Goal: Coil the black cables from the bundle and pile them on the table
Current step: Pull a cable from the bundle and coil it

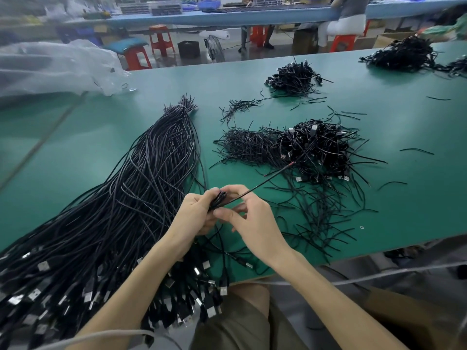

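Cable [218,198] in hand: a small black coil held above the near edge of the table [404,137], centre of view; its free tail [275,174] runs out to the far right, red showing at the tip.

Left hand [195,214]: fingers curled round the coil, gripping it from the left; wrist bent upward, forearm entering from the near left over the bundle.

Right hand [255,224]: forefinger and thumb pinch the cable just beside the coil; other fingers loosely spread; forearm entering from the near right. Both hands are together, touching at the coil.

Step judged to be winding the last turns. Recommended: keep the left grip firm so the loops do not spring apart; feed the tail through the right fingertips under light tension; lay each turn beside the last, not across it; secure the end before release.

Bundle [141,188]: long straight black cables, lying left of the hands, from far centre to near left; plugs [43,266] massed at the near end, some overhanging the edge; much of it appears uncoiled.

Pile [318,147]: coiled cables, right of the hands and beyond them; short black pieces [250,145] just left of it and scattered nearer. A second heap [295,77] lies farther off; clear bag [50,66] at far left.
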The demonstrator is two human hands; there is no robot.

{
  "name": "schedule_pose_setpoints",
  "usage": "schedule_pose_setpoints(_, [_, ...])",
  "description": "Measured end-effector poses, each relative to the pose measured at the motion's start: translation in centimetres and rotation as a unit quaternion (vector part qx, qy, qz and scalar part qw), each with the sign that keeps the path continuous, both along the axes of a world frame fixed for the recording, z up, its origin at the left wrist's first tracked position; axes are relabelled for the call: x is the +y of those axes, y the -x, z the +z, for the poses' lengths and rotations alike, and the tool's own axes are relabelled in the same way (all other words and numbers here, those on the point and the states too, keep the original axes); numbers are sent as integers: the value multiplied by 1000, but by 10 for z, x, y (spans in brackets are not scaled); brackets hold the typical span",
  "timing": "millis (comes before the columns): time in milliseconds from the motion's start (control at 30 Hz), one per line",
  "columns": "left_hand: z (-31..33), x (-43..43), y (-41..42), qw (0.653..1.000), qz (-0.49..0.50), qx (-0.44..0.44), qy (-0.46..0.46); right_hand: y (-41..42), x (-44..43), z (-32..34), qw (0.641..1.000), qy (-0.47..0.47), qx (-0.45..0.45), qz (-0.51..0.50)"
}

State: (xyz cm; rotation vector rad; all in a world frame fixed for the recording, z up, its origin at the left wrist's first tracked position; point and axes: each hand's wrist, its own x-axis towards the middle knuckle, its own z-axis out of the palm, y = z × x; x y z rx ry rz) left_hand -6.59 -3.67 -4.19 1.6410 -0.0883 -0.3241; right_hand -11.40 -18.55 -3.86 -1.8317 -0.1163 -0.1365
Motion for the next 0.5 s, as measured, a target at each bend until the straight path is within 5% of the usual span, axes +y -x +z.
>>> schedule_pose_setpoints(500, [-2, -2, 3, 998, -21, -41, -38, -5, -6, 1, 1000, 10, -9, -8])
